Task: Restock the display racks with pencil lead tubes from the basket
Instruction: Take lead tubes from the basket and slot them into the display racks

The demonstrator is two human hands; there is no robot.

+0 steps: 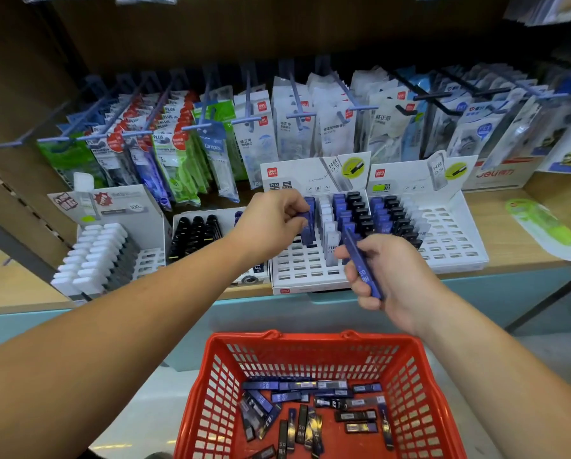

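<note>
Saw packets (290,127) hung from blue pegs (296,94) over a wooden shelf (509,223); noted a green blister pack (549,230) lying flat, far right.

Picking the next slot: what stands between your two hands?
Head view: a row of clear HB tubes stands in the white rack between left hand and right hand.

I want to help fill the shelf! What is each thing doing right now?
Left hand: pinches an upright blue tube.
Right hand: grips a second blue tube.
Middle rack: partly filled, front slots empty.
Right rack: partly filled.
Basket: holds loose tubes.
</note>
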